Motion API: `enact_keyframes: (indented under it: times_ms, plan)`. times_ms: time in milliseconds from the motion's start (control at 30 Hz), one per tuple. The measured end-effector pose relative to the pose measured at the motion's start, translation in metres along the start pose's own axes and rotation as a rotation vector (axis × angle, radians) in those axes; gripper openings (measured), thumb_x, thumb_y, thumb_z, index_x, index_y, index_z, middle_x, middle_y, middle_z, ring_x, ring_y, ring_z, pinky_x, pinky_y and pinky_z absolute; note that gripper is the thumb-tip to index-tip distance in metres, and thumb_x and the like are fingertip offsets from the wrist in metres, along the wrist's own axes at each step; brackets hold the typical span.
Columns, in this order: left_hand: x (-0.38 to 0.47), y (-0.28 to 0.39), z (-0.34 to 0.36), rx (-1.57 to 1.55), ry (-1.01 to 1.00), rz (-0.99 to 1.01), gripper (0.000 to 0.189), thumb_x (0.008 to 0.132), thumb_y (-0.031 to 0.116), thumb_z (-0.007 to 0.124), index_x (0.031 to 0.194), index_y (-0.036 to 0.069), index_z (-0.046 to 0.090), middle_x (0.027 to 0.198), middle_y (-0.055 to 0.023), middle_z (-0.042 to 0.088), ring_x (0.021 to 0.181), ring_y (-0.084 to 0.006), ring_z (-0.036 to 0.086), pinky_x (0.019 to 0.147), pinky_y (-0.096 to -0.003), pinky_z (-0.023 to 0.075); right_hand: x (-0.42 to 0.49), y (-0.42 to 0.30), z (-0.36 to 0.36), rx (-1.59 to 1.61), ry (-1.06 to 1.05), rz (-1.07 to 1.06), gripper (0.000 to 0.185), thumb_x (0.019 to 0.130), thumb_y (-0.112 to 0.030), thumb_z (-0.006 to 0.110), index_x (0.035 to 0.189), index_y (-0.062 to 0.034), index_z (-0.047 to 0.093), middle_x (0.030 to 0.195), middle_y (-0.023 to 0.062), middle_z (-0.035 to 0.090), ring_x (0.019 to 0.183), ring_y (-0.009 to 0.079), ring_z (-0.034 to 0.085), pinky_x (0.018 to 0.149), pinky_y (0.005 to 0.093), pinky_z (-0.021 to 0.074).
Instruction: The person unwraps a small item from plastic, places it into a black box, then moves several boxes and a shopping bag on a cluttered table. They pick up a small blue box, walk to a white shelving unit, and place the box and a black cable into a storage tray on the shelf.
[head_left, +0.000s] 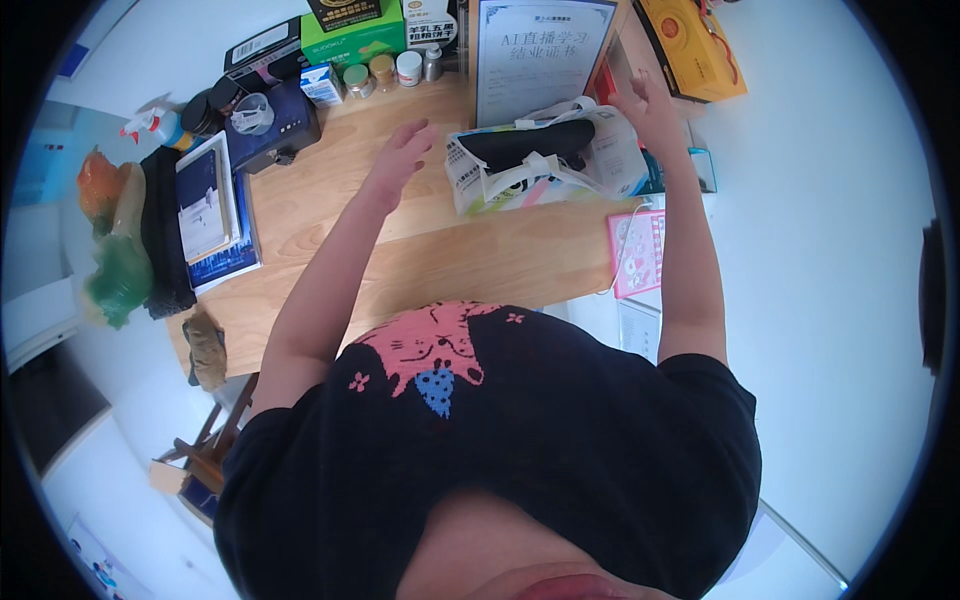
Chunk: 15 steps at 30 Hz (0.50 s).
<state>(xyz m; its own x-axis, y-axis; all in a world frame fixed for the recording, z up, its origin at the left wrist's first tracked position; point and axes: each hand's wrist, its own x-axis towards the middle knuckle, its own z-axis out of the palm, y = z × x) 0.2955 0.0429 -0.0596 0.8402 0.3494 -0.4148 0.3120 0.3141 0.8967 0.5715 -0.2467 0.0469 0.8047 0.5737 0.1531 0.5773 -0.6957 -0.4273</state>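
My left hand (403, 161) is above the wooden desk (322, 202), fingers apart and holding nothing, to the left of a printed white carrier bag (517, 187). The bag lies on the desk with a black item (529, 142) showing in its opening and its white handles loose. My right hand (649, 109) is raised at the bag's upper right, fingers spread, with nothing seen in it. Behind the bag stands a framed certificate (540, 71), between the two hands.
Small jars (358, 81) and a green box (341, 41) line the desk's back edge. At left are a dark blue box (274, 127), stacked books (202, 206) and a spray bottle (169, 129). A yellow box (694, 49) and a pink booklet (634, 251) are at right.
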Motion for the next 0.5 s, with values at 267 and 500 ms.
enact_keyframes:
  times_ms: [267,500]
  plan:
    - [0.008,-0.015,0.072,0.537,0.260,0.265,0.090,0.079,0.042,0.079,0.144,-0.006,0.040,0.142,-0.0251,0.048,0.127,-0.0324,0.052,0.106,-0.0416,0.0441,-0.105,0.013,0.042,0.140,0.055,0.260,0.057,0.082,-0.032,0.077,0.125,0.0010,0.061,0.114,0.0215,0.068,0.107,0.0361,0.065,0.093,0.0434,0.0505]
    - [0.029,-0.048,0.039,0.475,0.209,0.036,0.059,0.082,0.015,0.063,0.136,-0.003,0.050,0.117,-0.0196,0.064,0.104,-0.0267,0.064,0.094,-0.0359,0.0497,-0.138,0.019,0.088,0.056,-0.057,0.451,0.037,0.086,-0.036,0.068,0.098,-0.0006,0.070,0.092,0.0242,0.070,0.094,0.0420,0.067,0.081,0.0489,0.0514]
